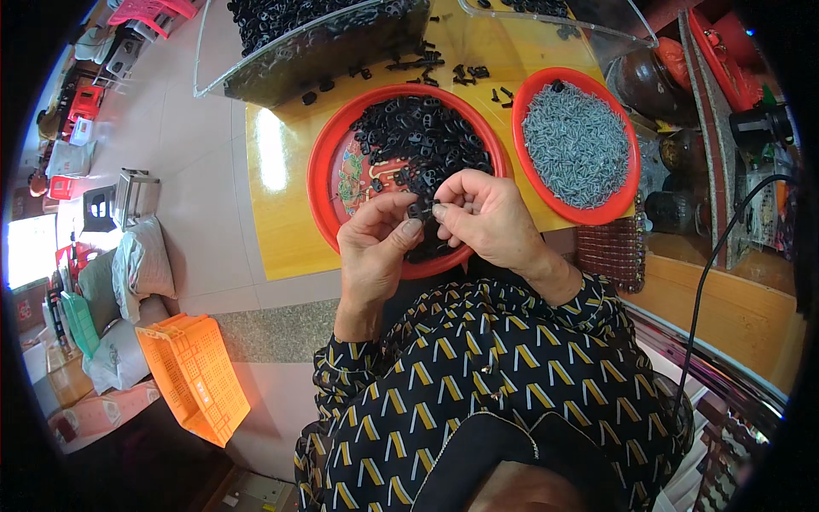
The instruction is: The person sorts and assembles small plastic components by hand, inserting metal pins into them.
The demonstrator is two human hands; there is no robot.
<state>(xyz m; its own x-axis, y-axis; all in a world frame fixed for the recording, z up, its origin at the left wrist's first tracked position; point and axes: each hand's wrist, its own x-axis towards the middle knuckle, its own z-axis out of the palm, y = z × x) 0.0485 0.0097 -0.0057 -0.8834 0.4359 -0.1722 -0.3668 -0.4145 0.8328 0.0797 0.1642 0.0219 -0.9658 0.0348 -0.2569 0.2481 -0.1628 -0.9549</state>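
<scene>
My left hand (380, 243) pinches a small black plastic part (415, 210) between thumb and fingers, over the near side of a round red tray (317, 192). Just to its right, my right hand (486, 215) is closed at the fingertips, which almost meet the part. Whatever those fingertips hold is too small and too covered to name. Many loose black plastic parts (426, 128) are heaped in the tray, whose patterned bottom shows at the left. A second red tray (635, 158), right of my right hand, is full of small silver screws (573, 145).
Two clear bins stand at the table's far side; the left bin (341, 51) holds many black parts. Loose black pieces (418, 64) lie on the yellow table (286, 226) before them. An orange crate (194, 375) is at lower left, and a black cable (701, 282) hangs at right.
</scene>
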